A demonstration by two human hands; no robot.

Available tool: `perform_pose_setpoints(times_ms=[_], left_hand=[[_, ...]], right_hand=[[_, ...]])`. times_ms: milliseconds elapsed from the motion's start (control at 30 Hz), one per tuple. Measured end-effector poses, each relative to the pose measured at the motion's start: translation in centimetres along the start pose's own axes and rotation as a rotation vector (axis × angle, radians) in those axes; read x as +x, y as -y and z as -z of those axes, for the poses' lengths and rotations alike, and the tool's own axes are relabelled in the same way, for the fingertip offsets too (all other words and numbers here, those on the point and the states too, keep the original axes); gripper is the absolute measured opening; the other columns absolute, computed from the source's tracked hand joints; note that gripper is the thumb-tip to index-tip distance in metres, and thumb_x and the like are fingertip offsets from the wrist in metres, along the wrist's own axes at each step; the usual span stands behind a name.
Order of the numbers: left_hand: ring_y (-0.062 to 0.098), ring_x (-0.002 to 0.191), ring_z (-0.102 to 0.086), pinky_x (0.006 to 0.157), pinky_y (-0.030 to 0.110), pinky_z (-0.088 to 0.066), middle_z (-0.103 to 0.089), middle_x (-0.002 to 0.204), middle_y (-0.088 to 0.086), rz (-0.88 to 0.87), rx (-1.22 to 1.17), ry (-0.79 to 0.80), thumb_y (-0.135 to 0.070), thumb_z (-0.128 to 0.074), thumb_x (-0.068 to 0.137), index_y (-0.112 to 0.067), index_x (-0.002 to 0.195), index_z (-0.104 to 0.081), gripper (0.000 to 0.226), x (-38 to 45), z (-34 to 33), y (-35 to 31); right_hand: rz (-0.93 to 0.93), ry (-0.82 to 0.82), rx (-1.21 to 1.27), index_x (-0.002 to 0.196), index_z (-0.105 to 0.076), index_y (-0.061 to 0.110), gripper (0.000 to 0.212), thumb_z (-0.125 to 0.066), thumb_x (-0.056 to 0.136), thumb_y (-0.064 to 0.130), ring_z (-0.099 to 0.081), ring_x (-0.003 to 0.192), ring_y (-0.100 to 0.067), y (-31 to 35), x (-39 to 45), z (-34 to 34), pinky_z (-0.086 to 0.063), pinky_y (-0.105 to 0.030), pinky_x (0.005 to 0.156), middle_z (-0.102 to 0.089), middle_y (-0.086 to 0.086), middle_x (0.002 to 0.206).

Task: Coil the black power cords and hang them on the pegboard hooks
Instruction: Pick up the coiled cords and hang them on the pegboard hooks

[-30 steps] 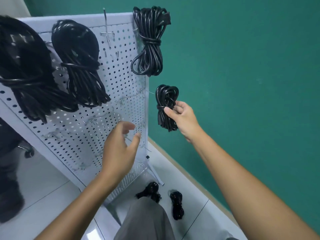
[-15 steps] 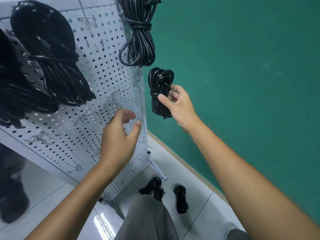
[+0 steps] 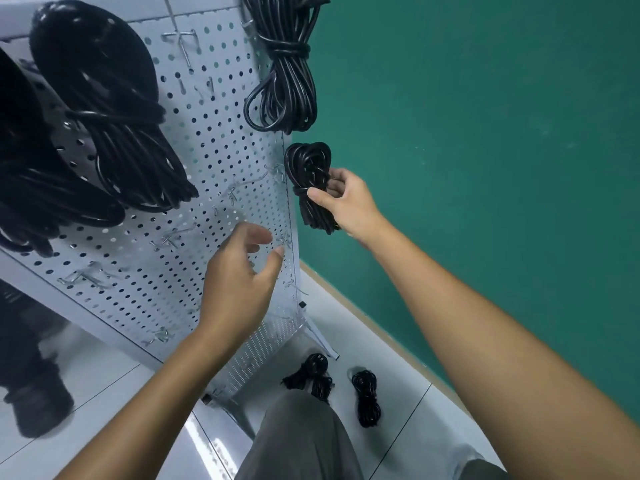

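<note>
A: What is getting lost at the edges of the head view?

B: The top of the hanging bundle [image 3: 282,64] is running off the upper edge, so its plug and hook are not showing. At the far left another dark mass of cords [image 3: 31,188] is being cut by the frame and blurring into one lump. A big coil [image 3: 104,109] is hanging beside it, covering the hook that is carrying it.

A: And the cord being worked on?

B: The right hand [image 3: 346,202] is gripping a small coiled cord [image 3: 310,178], thumb and fingers curling round its wrapped waist. It is sitting just off the right edge of the pegboard [image 3: 221,140], beside a wire hook [image 3: 273,171]; whether the loop is touching that hook is impossible to tell.

A: The other hand?

B: The left hand [image 3: 242,275] is hovering in front of the board, fingers loosely spread and holding nothing.

A: Materials?

B: The board is looking like white sheet metal, punched with even round holes, with thin bright wire hooks sticking out. The cords are glossy black, round and rubbery. The floor [image 3: 104,393] is shining, pale tile; two more bundles [image 3: 365,396] are lying on it by the board's foot. The wall [image 3: 485,133] is matte green.

A: Any writing?

B: None is readable.
</note>
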State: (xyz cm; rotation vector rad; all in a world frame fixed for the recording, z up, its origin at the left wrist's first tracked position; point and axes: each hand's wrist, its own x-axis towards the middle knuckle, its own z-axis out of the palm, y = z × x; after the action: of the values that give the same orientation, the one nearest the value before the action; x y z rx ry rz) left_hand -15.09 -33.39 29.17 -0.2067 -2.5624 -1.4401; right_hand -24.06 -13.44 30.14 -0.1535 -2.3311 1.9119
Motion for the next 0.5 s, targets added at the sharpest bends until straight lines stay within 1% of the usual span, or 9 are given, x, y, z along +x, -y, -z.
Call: perform_pose_setpoints(times_ms=[67, 100, 167, 267, 300, 367, 433, 467, 500], left_hand=[[0.009, 0.111, -0.059, 0.091, 0.042, -0.053, -0.065, 0.113, -0.016, 0.005, 0.009, -0.001, -0.035, -0.064, 0.099, -0.028, 0.113, -0.060, 0.016, 0.1, 0.1, 0.1], [0.009, 0.111, -0.059, 0.091, 0.042, -0.053, -0.065, 0.113, -0.016, 0.005, 0.011, -0.002, -0.034, -0.064, 0.099, -0.028, 0.112, -0.060, 0.016, 0.2, 0.1, 0.2], [0.010, 0.111, -0.060, 0.091, 0.042, -0.053, -0.066, 0.113, -0.014, 0.001, 0.019, -0.004, -0.033, -0.064, 0.099, -0.026, 0.113, -0.061, 0.016, 0.3, 0.2, 0.4], [0.011, 0.111, -0.061, 0.092, 0.042, -0.053, -0.067, 0.113, -0.012, -0.002, 0.032, -0.004, -0.035, -0.064, 0.099, -0.025, 0.113, -0.061, 0.017, 0.7, 0.4, 0.7], [0.011, 0.111, -0.061, 0.091, 0.042, -0.053, -0.067, 0.113, -0.013, 0.000, 0.035, -0.001, -0.035, -0.064, 0.099, -0.025, 0.113, -0.061, 0.017, 0.7, 0.4, 0.9], [0.010, 0.110, -0.061, 0.091, 0.040, -0.053, -0.067, 0.113, -0.013, 0.007, 0.042, 0.001, -0.035, -0.063, 0.099, -0.026, 0.113, -0.061, 0.017, 0.8, 0.4, 1.2], [0.010, 0.110, -0.061, 0.092, 0.040, -0.052, -0.067, 0.113, -0.013, 0.010, 0.051, 0.007, -0.035, -0.063, 0.099, -0.026, 0.113, -0.061, 0.016, 0.9, 0.3, 1.5], [0.010, 0.110, -0.061, 0.092, 0.041, -0.053, -0.067, 0.113, -0.013, 0.012, 0.052, 0.013, -0.035, -0.063, 0.099, -0.026, 0.112, -0.061, 0.016, 0.9, 0.2, 1.6], [0.010, 0.109, -0.061, 0.092, 0.041, -0.053, -0.067, 0.112, -0.013, 0.011, 0.048, 0.020, -0.035, -0.063, 0.099, -0.026, 0.112, -0.061, 0.016, 0.9, 0.0, 1.7]], right_hand=[[-0.003, 0.011, 0.006, 0.136, -0.049, -0.001, 0.047, -0.071, 0.094, 0.004, -0.059, 0.085, 0.009, 0.1, 0.5, -0.6, -0.047, -0.001, 0.071, -0.059, 0.012, 0.101], [-0.005, 0.009, 0.010, 0.136, -0.049, -0.003, 0.047, -0.070, 0.094, 0.003, -0.058, 0.082, 0.010, 0.1, 0.9, -0.9, -0.047, -0.001, 0.072, -0.059, 0.013, 0.099], [-0.006, -0.001, 0.022, 0.136, -0.049, -0.006, 0.047, -0.069, 0.094, 0.000, -0.059, 0.081, 0.009, 0.0, 1.5, -1.6, -0.050, -0.004, 0.075, -0.061, 0.009, 0.100], [-0.018, -0.007, 0.046, 0.139, -0.048, -0.003, 0.050, -0.067, 0.094, -0.004, -0.060, 0.084, 0.005, -0.6, 2.0, -2.4, -0.053, -0.007, 0.074, -0.061, 0.004, 0.106], [-0.015, -0.010, 0.057, 0.141, -0.047, -0.002, 0.051, -0.067, 0.094, -0.005, -0.061, 0.086, 0.003, -0.8, 2.0, -2.5, -0.054, -0.009, 0.077, -0.060, 0.003, 0.109], [0.000, -0.023, 0.060, 0.142, -0.047, 0.001, 0.053, -0.067, 0.094, -0.005, -0.062, 0.087, 0.003, -1.4, 2.1, -2.7, -0.056, -0.012, 0.082, -0.060, 0.006, 0.109], [0.005, -0.028, 0.037, 0.141, -0.050, 0.004, 0.051, -0.069, 0.094, -0.002, -0.064, 0.086, 0.001, -2.0, 2.1, -2.9, -0.056, -0.012, 0.079, -0.061, 0.007, 0.110], [0.005, -0.030, 0.018, 0.140, -0.052, 0.005, 0.050, -0.070, 0.094, 0.002, -0.067, 0.088, -0.005, -2.3, 2.1, -3.0, -0.057, -0.017, 0.083, -0.063, 0.003, 0.113], [0.005, -0.034, 0.001, 0.139, -0.054, 0.007, 0.048, -0.071, 0.094, 0.005, -0.070, 0.093, -0.012, -2.6, 2.3, -3.0, -0.058, -0.026, 0.091, -0.066, 0.000, 0.116]])
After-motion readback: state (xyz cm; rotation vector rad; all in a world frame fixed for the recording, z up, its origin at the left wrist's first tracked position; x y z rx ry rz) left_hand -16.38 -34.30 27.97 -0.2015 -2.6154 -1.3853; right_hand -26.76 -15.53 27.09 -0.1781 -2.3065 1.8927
